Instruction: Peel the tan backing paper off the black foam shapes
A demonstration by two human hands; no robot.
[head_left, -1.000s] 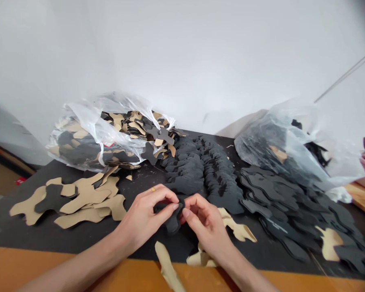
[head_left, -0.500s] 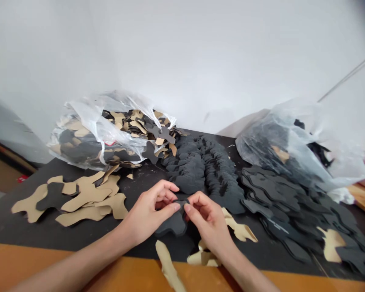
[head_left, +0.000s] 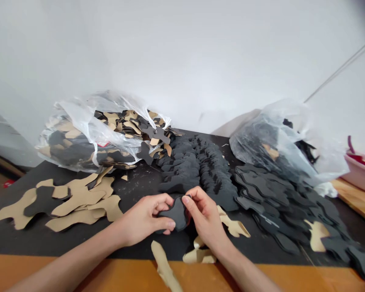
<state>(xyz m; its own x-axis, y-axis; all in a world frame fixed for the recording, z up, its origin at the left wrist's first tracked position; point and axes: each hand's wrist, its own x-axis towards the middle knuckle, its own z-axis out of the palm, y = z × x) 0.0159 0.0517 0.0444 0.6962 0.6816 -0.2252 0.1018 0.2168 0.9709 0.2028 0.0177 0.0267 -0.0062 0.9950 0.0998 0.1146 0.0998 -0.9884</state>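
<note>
A black foam piece [head_left: 177, 214] with a curvy cut outline is held between both hands, just above the dark mat. My left hand [head_left: 149, 217] pinches its left side, thumb on top and fingers beneath. At its upper right edge, the thumb and index finger of my right hand [head_left: 202, 211] are closed on it. Curled tan backing paper [head_left: 199, 255] lies under my right wrist, and a longer tan strip [head_left: 164, 263] lies in front of it. Beyond my hands run two rows of overlapping black foam pieces [head_left: 182, 166].
To the left lie flat tan and dark cut-outs [head_left: 79, 198], with a clear plastic bag [head_left: 79, 142] of similar pieces behind. On the right are heaped black foam pieces [head_left: 280, 198], another plastic bag [head_left: 273, 142] and a pink basin [head_left: 361, 172] on a wooden board [head_left: 355, 198].
My left hand has shifted down along the foam piece, its thumb now lower on it, and the piece has tilted. My right hand still grips the upper edge. The camera view has turned slightly right.
</note>
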